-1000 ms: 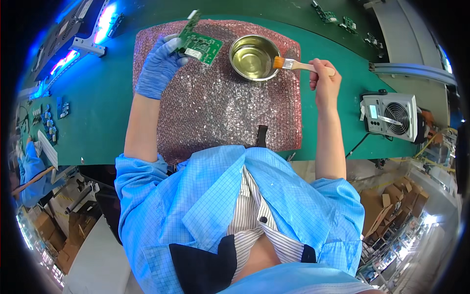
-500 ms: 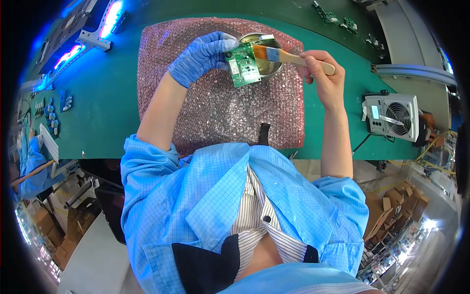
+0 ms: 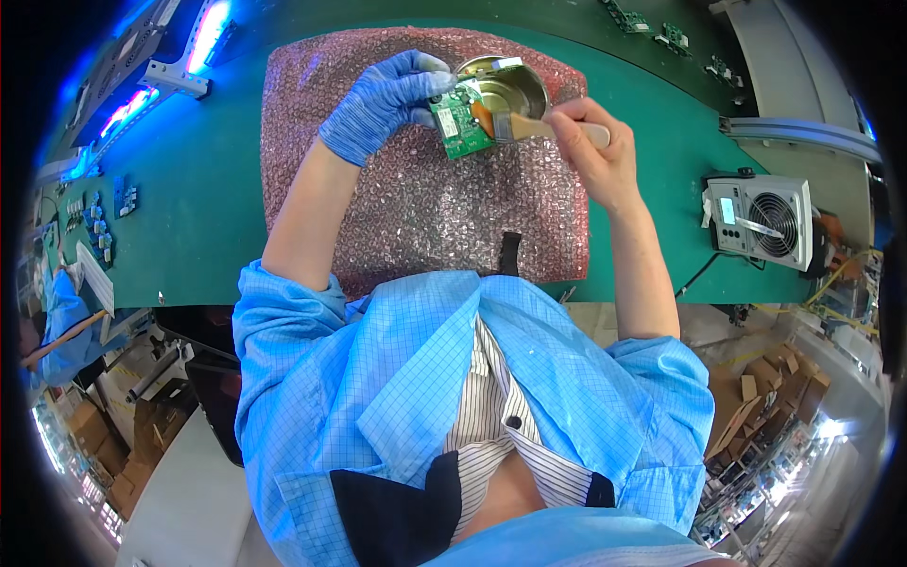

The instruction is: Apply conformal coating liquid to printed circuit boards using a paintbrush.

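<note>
My left hand (image 3: pixel 383 104), in a blue glove, is closed on the upper left edge of a green circuit board (image 3: pixel 463 132) and holds it tilted above the bubble wrap. Bare and closed, my right hand (image 3: pixel 600 156) grips the wooden handle of a flat paintbrush (image 3: pixel 529 128). The brush's orange-brown bristles meet the right side of the board. Just behind the board stands a round metal bowl (image 3: pixel 518 90) with some yellowish liquid in it; the board and brush hide part of its near side.
Pinkish bubble wrap (image 3: pixel 416 217) covers the middle of the green table (image 3: pixel 652 85). On the right is a white fan unit (image 3: pixel 763 222). Blue-lit equipment (image 3: pixel 142 94) stands at the far left, with small blue boards (image 3: pixel 97 227) below it. More circuit boards (image 3: pixel 673 40) lie at the far right.
My right hand has moved left and slightly down, bringing the bristles lower along the board's right edge. The board has shifted slightly up and left, showing more of the bowl.
</note>
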Demonstrator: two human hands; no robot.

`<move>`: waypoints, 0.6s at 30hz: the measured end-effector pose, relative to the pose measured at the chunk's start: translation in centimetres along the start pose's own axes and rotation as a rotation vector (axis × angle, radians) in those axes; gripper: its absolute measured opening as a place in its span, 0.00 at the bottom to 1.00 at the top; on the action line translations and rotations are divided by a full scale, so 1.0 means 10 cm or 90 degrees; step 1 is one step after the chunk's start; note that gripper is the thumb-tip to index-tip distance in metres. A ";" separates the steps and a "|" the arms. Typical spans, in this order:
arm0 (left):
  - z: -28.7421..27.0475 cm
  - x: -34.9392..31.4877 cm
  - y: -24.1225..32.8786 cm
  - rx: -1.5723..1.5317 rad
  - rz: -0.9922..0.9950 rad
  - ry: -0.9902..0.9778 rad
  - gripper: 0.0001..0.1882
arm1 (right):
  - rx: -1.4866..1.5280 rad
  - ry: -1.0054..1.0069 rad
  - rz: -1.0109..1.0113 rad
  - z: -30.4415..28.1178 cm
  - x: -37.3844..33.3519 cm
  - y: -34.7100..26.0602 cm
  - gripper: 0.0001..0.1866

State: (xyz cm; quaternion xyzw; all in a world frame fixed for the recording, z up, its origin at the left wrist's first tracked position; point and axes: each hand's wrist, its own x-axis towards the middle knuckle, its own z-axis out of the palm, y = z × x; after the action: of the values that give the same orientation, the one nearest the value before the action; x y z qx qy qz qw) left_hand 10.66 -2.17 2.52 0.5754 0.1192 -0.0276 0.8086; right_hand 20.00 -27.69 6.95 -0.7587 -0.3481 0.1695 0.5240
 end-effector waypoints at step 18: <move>-0.03 -0.06 0.02 0.091 0.034 0.057 0.15 | -0.064 -0.023 -0.062 0.24 0.00 -0.13 0.09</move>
State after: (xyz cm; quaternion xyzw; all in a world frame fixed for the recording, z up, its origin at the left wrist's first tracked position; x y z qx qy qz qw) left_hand 10.09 -1.85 2.72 0.6354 0.1375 0.0111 0.7598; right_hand 18.06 -25.75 7.14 -0.7633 -0.4017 0.1395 0.4863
